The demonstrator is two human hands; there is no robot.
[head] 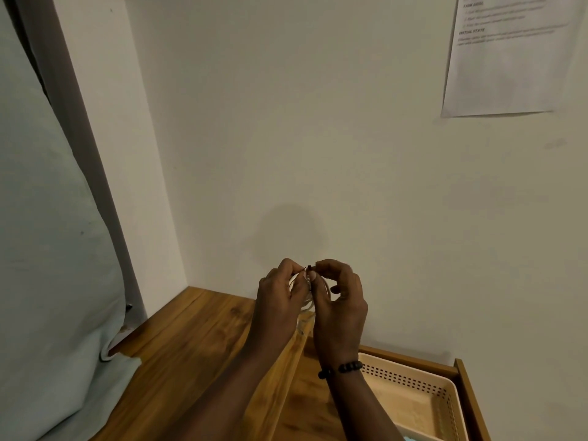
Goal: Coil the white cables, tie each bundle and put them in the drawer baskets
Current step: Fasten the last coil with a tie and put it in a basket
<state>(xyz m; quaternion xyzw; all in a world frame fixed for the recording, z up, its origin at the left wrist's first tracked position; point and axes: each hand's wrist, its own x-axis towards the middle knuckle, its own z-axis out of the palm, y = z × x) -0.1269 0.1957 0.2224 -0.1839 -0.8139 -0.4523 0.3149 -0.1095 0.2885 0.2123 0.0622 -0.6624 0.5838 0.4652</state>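
Observation:
Both hands are raised above the wooden top [203, 338], close together in front of the wall. My left hand [280, 297] holds a coiled white cable bundle [308, 302], mostly hidden between the palms. My right hand [340, 297] pinches a thin dark tie [308, 267] at the top of the coil, and the left thumb and forefinger pinch it too. Below to the right, a beige perforated basket [413, 377] sits in the open wooden drawer [464, 386]; the part of it I see holds nothing.
A pale fabric cover [47, 265] hangs along the left and drapes onto the wooden top's corner. A printed paper sheet [506, 55] is stuck on the wall at upper right. A black bead bracelet [342, 368] circles my right wrist.

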